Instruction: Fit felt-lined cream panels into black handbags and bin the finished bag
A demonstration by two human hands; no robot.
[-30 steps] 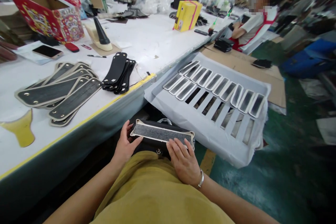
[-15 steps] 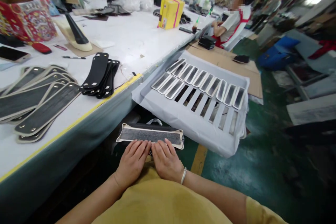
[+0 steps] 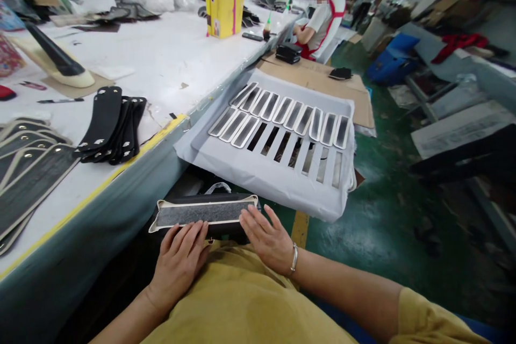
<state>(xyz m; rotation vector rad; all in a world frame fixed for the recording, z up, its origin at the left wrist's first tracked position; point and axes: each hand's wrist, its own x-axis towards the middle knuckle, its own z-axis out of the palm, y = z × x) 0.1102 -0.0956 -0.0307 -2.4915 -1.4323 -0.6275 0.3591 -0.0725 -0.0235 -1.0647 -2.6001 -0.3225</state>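
Observation:
A long dark-grey felt-like strip with cream folded edges lies on a black object in front of my body. My left hand rests over its near edge, left of the middle, with fingertips on the strip and nothing visible in its grasp. At the right end, my right hand is open, fingers stretched out and touching the corner. A bracelet circles the right wrist. What lies beneath the strip is mostly hidden.
A pale tray-like panel at the right carries rows of dark strips with light rims. On the white table lie black pieces with studs, larger grey pieces and a yellow box. A co-worker sits beyond.
My hands have moved apart from the strip's middle, the left one leftward and the right one to the right end. The view has turned to the right.

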